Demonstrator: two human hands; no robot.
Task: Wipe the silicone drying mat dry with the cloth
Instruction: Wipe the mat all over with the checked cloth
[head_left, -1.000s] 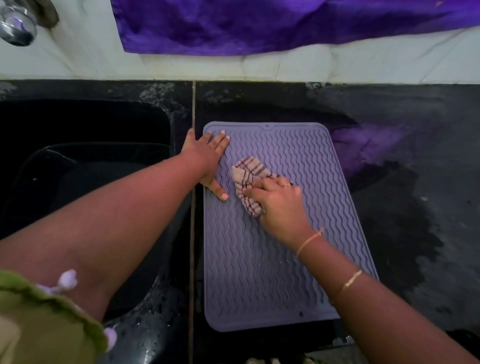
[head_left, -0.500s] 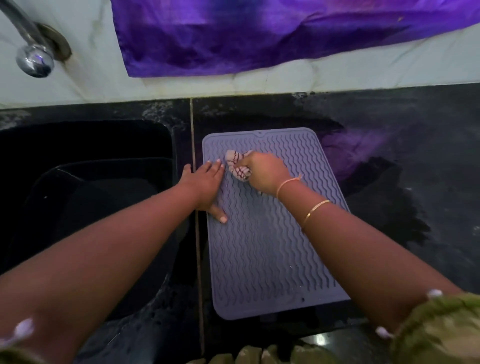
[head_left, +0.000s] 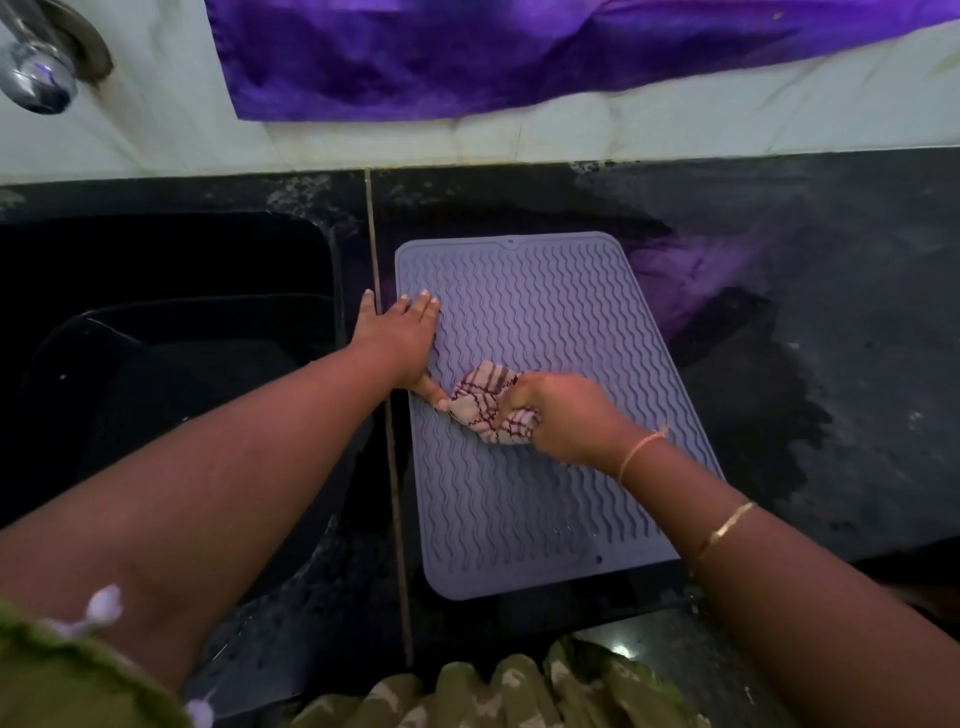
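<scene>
**A:** Where does the silicone drying mat (head_left: 550, 312) lie?

**B:** Flat on the black countertop (head_left: 862, 291), just to the right of the sink (head_left: 335, 270). It is grey-lilac with wavy ridges, and its long sides run away from the person. A thin pale seam (head_left: 375, 249) runs between the sink and the mat's left edge.

**A:** And the cloth?

**B:** The cloth (head_left: 483, 402) is a pale one with dark red checks. It is bunched into a wad and pressed on the mat, left of its middle and about halfway along its length.

**A:** Which hand has it?

**B:** The right hand (head_left: 569, 418). Its fingers are curled round the wad and grip it from the right, knuckles up. Two thin gold bangles (head_left: 641, 451) sit on that wrist and forearm.

**A:** What is the left hand doing?

**B:** The left hand (head_left: 402, 338) lies palm down on the mat's left edge. Its fingers are straight and slightly spread, pointing toward the wall (head_left: 130, 130), and it holds nothing. The little finger reaches past the edge, over the seam. The thumb stretches back toward the person, with its tip just beside the cloth. Whether it touches the cloth cannot be told.

**A:** Anything else around?

**B:** A chrome tap (head_left: 36, 78) sticks out of the pale wall at far left, above the sink. A purple fabric (head_left: 467, 52) hangs on the wall behind the mat, and it is mirrored faintly in the counter. A dark wet patch (head_left: 753, 415) spreads on the counter right of the mat. A green sleeve (head_left: 47, 675) shows at the lower left.
</scene>
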